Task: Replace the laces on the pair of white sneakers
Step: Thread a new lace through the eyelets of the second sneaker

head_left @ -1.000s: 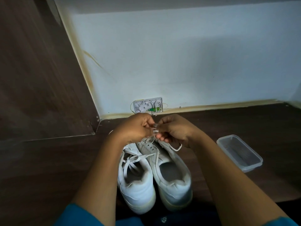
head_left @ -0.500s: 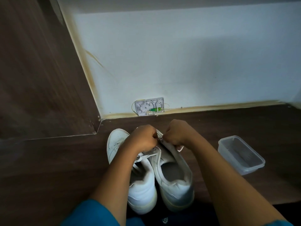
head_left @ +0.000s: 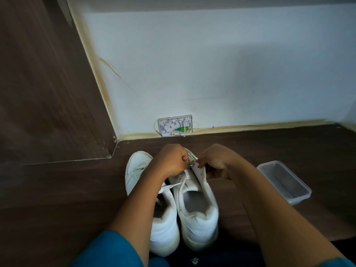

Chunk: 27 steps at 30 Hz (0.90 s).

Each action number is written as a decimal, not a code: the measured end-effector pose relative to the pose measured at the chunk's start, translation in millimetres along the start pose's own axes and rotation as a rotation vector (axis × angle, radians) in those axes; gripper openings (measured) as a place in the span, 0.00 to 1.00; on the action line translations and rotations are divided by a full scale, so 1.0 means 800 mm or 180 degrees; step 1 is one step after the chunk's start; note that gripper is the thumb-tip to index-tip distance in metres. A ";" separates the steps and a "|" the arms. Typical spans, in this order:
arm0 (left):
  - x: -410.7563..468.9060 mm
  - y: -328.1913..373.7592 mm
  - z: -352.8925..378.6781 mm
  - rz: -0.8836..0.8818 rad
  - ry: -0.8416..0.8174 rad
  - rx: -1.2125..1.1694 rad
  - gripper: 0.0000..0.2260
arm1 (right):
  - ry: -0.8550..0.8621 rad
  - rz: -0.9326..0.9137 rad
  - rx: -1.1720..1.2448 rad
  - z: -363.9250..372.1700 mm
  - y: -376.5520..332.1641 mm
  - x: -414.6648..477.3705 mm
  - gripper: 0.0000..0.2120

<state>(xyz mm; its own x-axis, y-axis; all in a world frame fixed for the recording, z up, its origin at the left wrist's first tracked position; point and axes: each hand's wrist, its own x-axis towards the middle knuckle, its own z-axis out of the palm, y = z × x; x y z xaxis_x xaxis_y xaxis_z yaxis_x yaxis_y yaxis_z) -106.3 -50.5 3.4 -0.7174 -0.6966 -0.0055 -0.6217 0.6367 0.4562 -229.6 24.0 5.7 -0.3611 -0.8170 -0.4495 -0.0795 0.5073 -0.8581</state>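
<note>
At six o'clock we've dropped lower: left hand [head_left: 169, 160] pinches the flat white lace [head_left: 182, 185] between both fists, right hand [head_left: 216, 160] grips the white low-top sneaker [head_left: 198, 220].

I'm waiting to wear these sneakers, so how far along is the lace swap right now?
Done: nothing clearly finished. In hand: the left hand and right hand both pinch the lace at the front of the right sneaker, a loose strand trailing back; old or new, I cannot tell. Remaining: the rest of that sneaker, plus the left sneaker, with lace showing beside the forearm.
</note>
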 end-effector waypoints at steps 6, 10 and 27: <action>0.000 -0.004 0.005 0.0075 0.0019 -0.0114 0.05 | -0.0123 0.0009 0.0046 -0.002 -0.003 -0.005 0.08; 0.000 -0.003 0.009 0.0132 0.0113 -0.0161 0.04 | -0.0134 -0.0132 -0.0203 0.000 -0.001 -0.006 0.08; 0.002 0.017 -0.015 0.0149 0.0869 -0.2174 0.11 | 0.0230 -0.1580 0.0899 -0.012 -0.016 -0.009 0.09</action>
<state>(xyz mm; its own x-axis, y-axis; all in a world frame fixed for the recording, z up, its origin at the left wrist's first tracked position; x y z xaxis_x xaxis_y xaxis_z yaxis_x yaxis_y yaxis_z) -112.1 -47.3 20.2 -0.5793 -0.7880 0.2086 -0.1941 0.3819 0.9036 -234.8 25.9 22.3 -0.4074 -0.9127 0.0335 -0.0079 -0.0332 -0.9994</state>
